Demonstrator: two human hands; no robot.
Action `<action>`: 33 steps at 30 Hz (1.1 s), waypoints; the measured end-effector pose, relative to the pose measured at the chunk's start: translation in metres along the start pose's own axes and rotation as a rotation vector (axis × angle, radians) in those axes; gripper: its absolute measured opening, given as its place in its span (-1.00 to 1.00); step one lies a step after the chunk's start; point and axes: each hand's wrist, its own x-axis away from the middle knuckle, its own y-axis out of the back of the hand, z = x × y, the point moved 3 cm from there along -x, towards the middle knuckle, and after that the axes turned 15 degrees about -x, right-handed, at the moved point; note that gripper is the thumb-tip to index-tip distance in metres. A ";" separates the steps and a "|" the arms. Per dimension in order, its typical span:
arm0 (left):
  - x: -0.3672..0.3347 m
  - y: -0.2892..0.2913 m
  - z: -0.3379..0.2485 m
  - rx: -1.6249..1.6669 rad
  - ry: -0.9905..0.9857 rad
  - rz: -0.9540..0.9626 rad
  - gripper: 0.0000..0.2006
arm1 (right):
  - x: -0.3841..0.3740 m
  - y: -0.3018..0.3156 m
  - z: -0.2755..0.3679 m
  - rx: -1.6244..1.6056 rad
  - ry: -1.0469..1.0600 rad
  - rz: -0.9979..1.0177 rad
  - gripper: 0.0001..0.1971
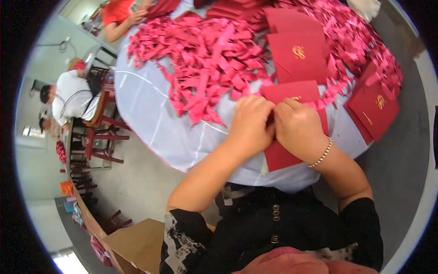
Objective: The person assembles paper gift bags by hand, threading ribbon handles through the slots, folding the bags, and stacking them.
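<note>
Both hands meet over a red card folder or flat bag (292,89) with a gold mark, lying at the near edge of the cloth-covered table. My left hand (250,121) is closed, its curled fingertips against the other hand. Likewise closed, my right hand (299,125) has its fingers pinched at the middle of the red piece. Whatever is between the fingertips is hidden by the hands. A pink ribbon strip (335,89) lies just beyond my right hand. More red folders (299,52) with gold marks lie beyond, and others (374,107) rest to the right.
A large heap of pink ribbon strips (205,59) covers the table's far middle, with another heap (356,36) at far right. Across the table sits a person in red (116,16). At left, a person in white (75,98) sits near wooden stools (102,141). A cardboard box (137,244) stands lower left.
</note>
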 end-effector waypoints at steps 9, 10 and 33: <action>0.002 0.001 0.002 0.125 0.012 0.022 -0.70 | -0.010 0.012 -0.008 -0.202 -0.159 0.036 -0.93; 0.003 -0.001 0.002 0.149 0.016 0.037 -0.70 | -0.008 0.009 -0.005 -0.135 -0.092 -0.002 -0.90; 0.006 -0.004 0.004 0.232 0.085 0.023 -0.77 | 0.002 0.012 -0.004 -0.385 -0.139 -0.032 -0.87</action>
